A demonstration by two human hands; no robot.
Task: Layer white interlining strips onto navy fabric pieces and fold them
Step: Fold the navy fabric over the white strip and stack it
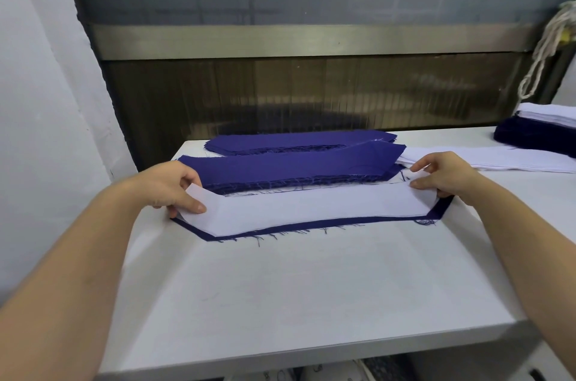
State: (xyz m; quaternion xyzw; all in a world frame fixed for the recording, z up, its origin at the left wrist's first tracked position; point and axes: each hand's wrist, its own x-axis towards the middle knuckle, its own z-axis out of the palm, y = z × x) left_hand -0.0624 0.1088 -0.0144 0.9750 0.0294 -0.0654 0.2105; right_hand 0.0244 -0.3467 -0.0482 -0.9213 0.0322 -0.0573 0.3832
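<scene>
Left hand and right hand pinch opposite ends of strip, long axis left-right, atop navy piece.

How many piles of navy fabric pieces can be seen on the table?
3. The rear pile lies by the back edge; the middle pile just in front; the right pile under white pieces, cut off by the frame, so more may be hidden.
</scene>
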